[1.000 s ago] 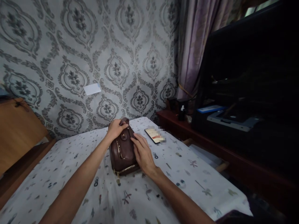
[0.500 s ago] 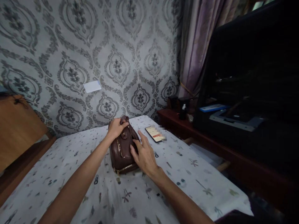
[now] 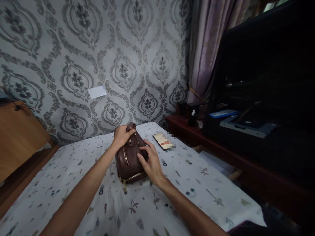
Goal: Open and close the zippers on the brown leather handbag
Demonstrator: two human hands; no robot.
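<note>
A dark brown leather bag (image 3: 131, 154) with gold-coloured zips and a short top loop lies on the patterned white cloth. My left hand (image 3: 122, 135) is closed on its upper end, close to the loop, with the thumb across the front. At the bag's right side is my right hand (image 3: 151, 162), its thumb and fingers apart and the fingertips at the side pocket's edge. A short zip on the front panel shows its gold teeth, and another runs along the bottom edge. What lies inside the bag is hidden.
A phone (image 3: 163, 142) with a lit screen lies right of the bag on the cloth (image 3: 197, 183). Beyond the right edge stands a dark red cabinet (image 3: 182, 126) with a small bottle (image 3: 192, 118) and a large dark screen (image 3: 258, 72). A wooden panel (image 3: 19, 134) stands at left.
My right hand has drawn its fingers in slightly, with the raised index finger now lowered onto the bag's side. My left hand and the bag stay in place.
</note>
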